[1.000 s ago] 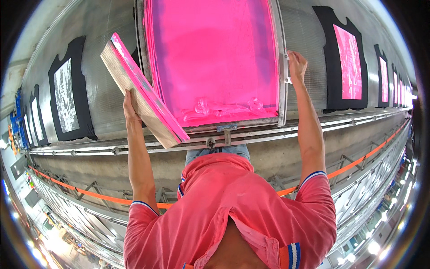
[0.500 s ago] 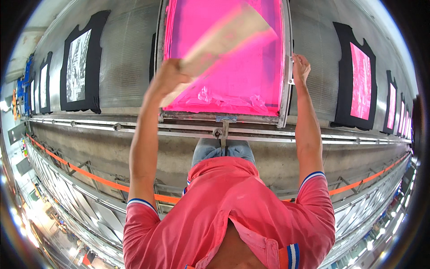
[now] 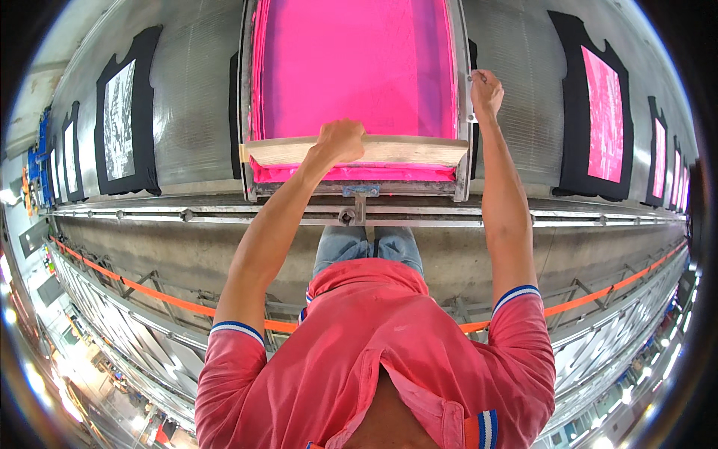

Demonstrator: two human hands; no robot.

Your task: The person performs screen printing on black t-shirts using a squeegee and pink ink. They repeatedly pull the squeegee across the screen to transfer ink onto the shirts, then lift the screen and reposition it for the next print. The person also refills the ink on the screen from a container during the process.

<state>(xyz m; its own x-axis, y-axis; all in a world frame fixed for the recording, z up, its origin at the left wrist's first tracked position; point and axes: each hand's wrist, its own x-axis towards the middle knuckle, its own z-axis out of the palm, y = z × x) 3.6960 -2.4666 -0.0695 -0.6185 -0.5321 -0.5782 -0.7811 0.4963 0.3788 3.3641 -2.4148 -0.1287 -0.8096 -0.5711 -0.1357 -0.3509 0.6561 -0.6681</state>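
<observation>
A wooden squeegee (image 3: 411,151) lies crosswise over the near end of a screen printing frame (image 3: 461,176). My left hand (image 3: 342,140) is closed round it, left of its middle. Bright pink ink (image 3: 336,75) covers the mesh beyond the squeegee, and a thick band of it shows along the near edge. At the frame's right rail, my right hand (image 3: 487,93) is closed with the fingers curled by the metal edge. Whether those fingers grip the rail itself is hard to make out.
Black tank tops lie flat on the long grey table (image 3: 198,105). One at the left has a white print (image 3: 120,120); another at the right has a pink print (image 3: 604,112). A metal rail (image 3: 269,219) runs along the table's near edge, before my legs.
The squeegee has swung from a raised, slanted position down to level across the frame's near end. My left hand moved right with it. The frame sits slightly farther left in view.
</observation>
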